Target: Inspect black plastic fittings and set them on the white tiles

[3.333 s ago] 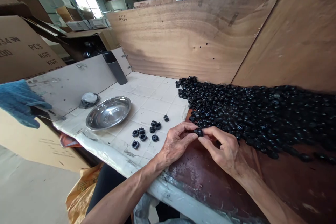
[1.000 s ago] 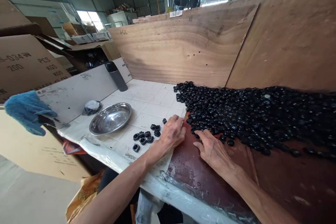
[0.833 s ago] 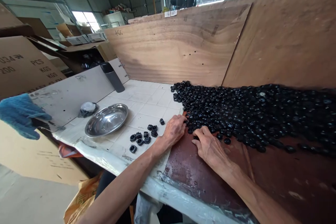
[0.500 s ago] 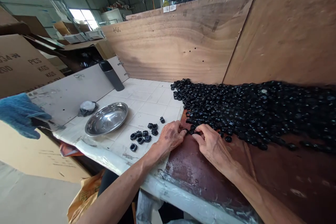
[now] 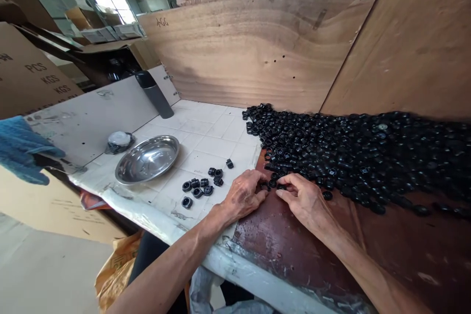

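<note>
My left hand (image 5: 246,195) rests at the seam between the white surface and the brown board, its fingers closed around a small black plastic part (image 5: 264,186) that is mostly hidden. Just to its right, my right hand (image 5: 304,202) pinches another small black plastic part (image 5: 281,187) between thumb and forefinger. A loose black part (image 5: 273,183) lies between the two sets of fingertips. Behind both hands spreads a large heap of similar black parts (image 5: 331,149). Several more black ring-shaped parts (image 5: 197,192) sit in a loose group on the white surface, left of my left hand.
A shiny metal bowl (image 5: 147,161) stands on the white surface (image 5: 206,130), with a plastic-wrapped white item (image 5: 120,140) beside it. A dark grey bottle (image 5: 156,95) leans near the back corner. Wooden panels (image 5: 257,49) wall the back. A blue cloth (image 5: 25,149) hangs at left.
The view has tilted down and shifted slightly. My hands have moved a little apart, and a black part now shows between them. My left fingers have curled in more.
</note>
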Demonstrator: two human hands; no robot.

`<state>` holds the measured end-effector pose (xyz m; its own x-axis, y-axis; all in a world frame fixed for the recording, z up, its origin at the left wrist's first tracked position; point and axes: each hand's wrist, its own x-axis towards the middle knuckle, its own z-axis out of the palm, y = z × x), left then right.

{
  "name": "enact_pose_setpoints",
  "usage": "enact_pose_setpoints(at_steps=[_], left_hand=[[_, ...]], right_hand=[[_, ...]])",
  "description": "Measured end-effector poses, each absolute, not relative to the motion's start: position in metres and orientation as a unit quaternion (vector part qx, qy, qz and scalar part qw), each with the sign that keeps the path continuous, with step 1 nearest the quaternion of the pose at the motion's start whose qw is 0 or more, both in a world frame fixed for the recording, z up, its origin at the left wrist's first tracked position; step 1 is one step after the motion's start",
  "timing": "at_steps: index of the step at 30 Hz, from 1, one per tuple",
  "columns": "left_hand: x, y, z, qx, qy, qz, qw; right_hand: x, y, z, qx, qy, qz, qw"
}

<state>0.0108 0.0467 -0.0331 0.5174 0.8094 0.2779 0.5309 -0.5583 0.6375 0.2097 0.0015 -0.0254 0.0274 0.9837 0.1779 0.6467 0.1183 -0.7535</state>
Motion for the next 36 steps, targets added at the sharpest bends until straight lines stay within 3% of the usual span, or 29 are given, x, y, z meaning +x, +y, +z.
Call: enact_pose_setpoints(at_steps=[10, 17, 27, 36], left_hand=[[0.012, 0.030, -0.015, 0.756, 0.354, 0.361, 0.416], [0.016, 0.028, -0.017, 0.624, 0.323, 0.415, 0.577], [0.016, 0.023, -0.005, 0.609, 0.325, 0.455, 0.562], [0.011, 0.032, -0.013, 0.725, 0.262, 0.485, 0.413]], right_hand=[[0.202, -0.003, -0.013, -0.557, -0.651, 0.289, 0.427], [0.205, -0.006, -0.005, -0.530, -0.683, 0.251, 0.436], [0.203, -0.012, 0.004, -0.523, -0.675, 0.237, 0.464], [0.202, -0.013, 0.006, -0.509, -0.704, 0.180, 0.461]])
